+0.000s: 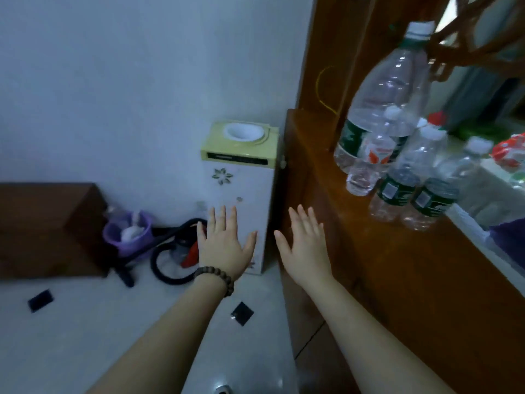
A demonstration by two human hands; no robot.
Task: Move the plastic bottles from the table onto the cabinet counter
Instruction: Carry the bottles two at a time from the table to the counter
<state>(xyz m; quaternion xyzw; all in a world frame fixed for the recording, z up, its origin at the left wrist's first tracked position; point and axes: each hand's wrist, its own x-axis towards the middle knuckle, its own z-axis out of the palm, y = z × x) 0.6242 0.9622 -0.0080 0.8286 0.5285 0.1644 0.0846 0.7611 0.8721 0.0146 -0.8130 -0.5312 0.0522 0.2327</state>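
Several clear plastic bottles stand upright on the brown wooden cabinet counter [335, 194] at the right. The tall large bottle [389, 89] with a green label is at the back. A small bottle with a red label [369, 163] stands in front of it, and two green-labelled bottles [397, 183] [437, 191] are nearer the counter's front. My left hand [224, 240], with a bead bracelet on the wrist, is held out flat and empty over the floor. My right hand [304, 243] is also spread and empty, just left of the counter's edge.
A water dispenser [241, 172] with a green top stands against the wall beside the cabinet. A purple bin [127, 234], a black hose and a dark wooden piece [42, 231] sit on the floor at left. Red and white items lie at the far right.
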